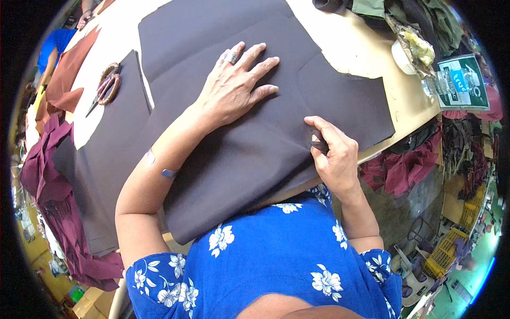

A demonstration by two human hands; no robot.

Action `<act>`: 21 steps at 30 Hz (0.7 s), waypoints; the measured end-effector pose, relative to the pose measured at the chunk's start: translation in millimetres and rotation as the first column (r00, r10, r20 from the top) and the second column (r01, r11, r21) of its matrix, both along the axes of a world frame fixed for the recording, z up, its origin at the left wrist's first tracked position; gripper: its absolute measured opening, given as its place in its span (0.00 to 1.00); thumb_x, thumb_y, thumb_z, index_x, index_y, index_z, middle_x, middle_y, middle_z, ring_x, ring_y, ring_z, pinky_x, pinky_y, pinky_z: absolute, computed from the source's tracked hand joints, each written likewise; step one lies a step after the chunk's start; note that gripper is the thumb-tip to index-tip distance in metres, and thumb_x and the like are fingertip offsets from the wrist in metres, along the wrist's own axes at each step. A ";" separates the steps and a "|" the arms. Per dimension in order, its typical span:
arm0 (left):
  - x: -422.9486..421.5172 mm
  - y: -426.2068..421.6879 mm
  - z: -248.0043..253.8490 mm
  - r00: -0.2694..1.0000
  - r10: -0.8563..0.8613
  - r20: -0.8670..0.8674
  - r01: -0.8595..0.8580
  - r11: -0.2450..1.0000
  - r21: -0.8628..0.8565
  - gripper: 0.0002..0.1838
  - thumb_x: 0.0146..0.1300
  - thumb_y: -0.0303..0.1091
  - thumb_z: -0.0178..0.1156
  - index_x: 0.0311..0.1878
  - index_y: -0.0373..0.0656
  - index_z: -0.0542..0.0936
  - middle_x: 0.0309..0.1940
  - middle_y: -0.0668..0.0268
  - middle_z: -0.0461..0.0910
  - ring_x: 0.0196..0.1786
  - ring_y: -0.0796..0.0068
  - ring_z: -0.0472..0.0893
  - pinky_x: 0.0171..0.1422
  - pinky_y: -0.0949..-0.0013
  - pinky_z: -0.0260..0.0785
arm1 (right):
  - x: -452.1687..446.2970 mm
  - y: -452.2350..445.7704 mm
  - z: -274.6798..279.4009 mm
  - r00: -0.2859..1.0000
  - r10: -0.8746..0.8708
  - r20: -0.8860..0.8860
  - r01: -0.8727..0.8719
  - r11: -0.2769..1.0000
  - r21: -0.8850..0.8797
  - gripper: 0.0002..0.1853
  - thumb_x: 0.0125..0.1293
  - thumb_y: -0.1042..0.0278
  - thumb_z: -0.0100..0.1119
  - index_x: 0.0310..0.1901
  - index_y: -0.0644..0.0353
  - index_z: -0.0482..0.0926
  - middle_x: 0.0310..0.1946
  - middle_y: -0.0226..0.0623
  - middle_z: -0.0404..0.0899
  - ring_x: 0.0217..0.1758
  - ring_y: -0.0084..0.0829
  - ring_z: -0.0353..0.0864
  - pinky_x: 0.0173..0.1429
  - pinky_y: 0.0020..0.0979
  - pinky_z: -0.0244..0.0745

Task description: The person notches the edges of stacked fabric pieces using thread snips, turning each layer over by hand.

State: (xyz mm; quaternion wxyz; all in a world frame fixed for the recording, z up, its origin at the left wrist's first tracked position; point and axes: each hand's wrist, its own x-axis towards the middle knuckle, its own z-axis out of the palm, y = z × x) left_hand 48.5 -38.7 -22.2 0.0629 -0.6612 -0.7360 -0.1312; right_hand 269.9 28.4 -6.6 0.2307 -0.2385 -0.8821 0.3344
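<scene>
Dark brown-black fabric (249, 138) covers the middle of the table and hangs over the near edge against the blue floral top. My left hand (236, 82) lies flat on it with the fingers spread, a ring on one of them. At the right, my right hand (337, 154) is closed in a pinch. A dark bit, apparently the fabric's edge, shows between thumb and forefinger, and a fold runs from the near side up to these fingers. Scissors (109, 87) with wrapped handles rest on the left, beside another dark cloth piece (114, 122).
Maroon cloth (50, 159) and rust-coloured cloth (69, 80) drape along the left edge. At the back right are a white bowl (404, 57), a clear bottle (449, 82) and a green box (473, 98). Yellow crates (446, 252) stand low at the right. Another person's hand (83, 20) shows far left.
</scene>
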 end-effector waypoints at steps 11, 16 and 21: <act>25.4 -9.2 13.0 0.962 -0.235 0.140 0.247 0.966 -0.081 0.19 0.61 0.41 0.53 0.55 0.48 0.71 0.61 0.57 0.63 0.64 0.52 0.62 0.67 0.53 0.54 | -0.1 0.0 -1.6 1.000 0.012 0.003 -0.012 0.999 0.038 0.21 0.43 0.82 0.56 0.44 0.62 0.74 0.36 0.45 0.78 0.36 0.44 0.79 0.40 0.37 0.74; 34.2 -18.3 2.0 0.977 -0.191 0.094 0.204 0.966 -0.159 0.35 0.57 0.61 0.50 0.66 0.57 0.61 0.69 0.58 0.49 0.70 0.47 0.47 0.70 0.39 0.35 | 7.3 -1.3 1.5 0.996 0.000 0.092 -0.006 0.998 0.062 0.20 0.41 0.80 0.58 0.41 0.60 0.74 0.34 0.41 0.77 0.35 0.43 0.78 0.39 0.36 0.74; 35.6 -19.1 3.1 0.974 -0.215 0.070 0.223 0.967 -0.122 0.32 0.57 0.56 0.52 0.65 0.57 0.63 0.69 0.60 0.52 0.71 0.52 0.49 0.70 0.42 0.38 | 13.6 -5.8 -2.5 0.994 -0.072 0.086 0.052 0.976 0.213 0.19 0.39 0.80 0.61 0.39 0.58 0.75 0.37 0.37 0.72 0.33 0.40 0.78 0.37 0.35 0.74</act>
